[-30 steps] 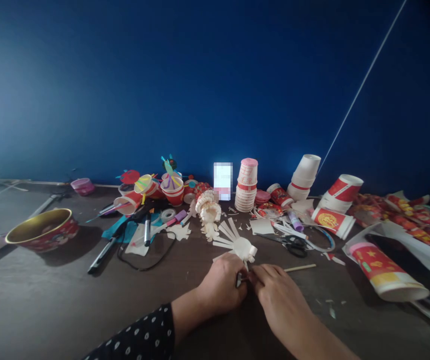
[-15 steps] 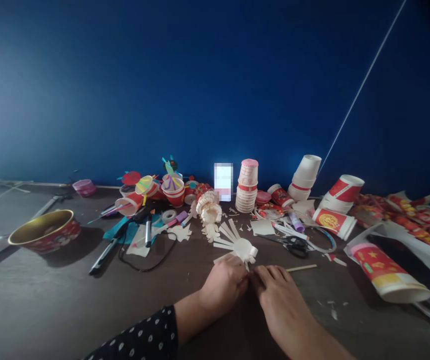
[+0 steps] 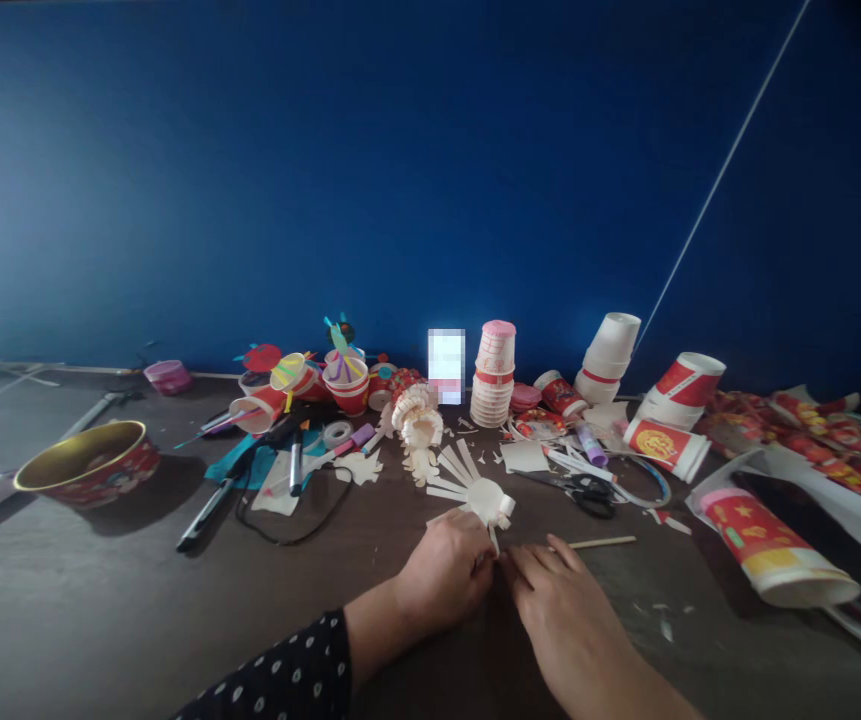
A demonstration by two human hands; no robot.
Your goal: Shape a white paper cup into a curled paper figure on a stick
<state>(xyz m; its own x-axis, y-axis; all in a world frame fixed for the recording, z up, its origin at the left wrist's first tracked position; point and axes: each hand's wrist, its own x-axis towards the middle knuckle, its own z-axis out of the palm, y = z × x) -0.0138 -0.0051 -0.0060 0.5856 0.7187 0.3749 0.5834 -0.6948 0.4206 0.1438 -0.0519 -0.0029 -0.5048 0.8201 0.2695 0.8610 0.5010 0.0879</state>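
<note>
A white paper cup (image 3: 484, 492), cut into strips that fan out from its round base, lies flat in front of me. Some strips are straight, while one on its right side is curled into a roll. My left hand (image 3: 451, 562) is closed at the cup's near edge, pinching a strip whose end is hidden by the fingers. Close beside it, my right hand (image 3: 559, 598) lies with bent fingers pressed down over a thin wooden stick (image 3: 606, 542). The stick sticks out to the right; its other end is hidden under the fingers.
Black scissors (image 3: 589, 496) lie beyond my right hand. A curled paper piece (image 3: 419, 430) and a stack of paper cups (image 3: 491, 390) stand farther back. On the left are a gold-lined bowl (image 3: 89, 465) and a utility knife (image 3: 205, 515); a red cup (image 3: 775, 545) lies right.
My right hand has shifted slightly, its fingers a little more spread, and the stick under them has come slightly nearer me. My left hand keeps its pinch at the cut cup.
</note>
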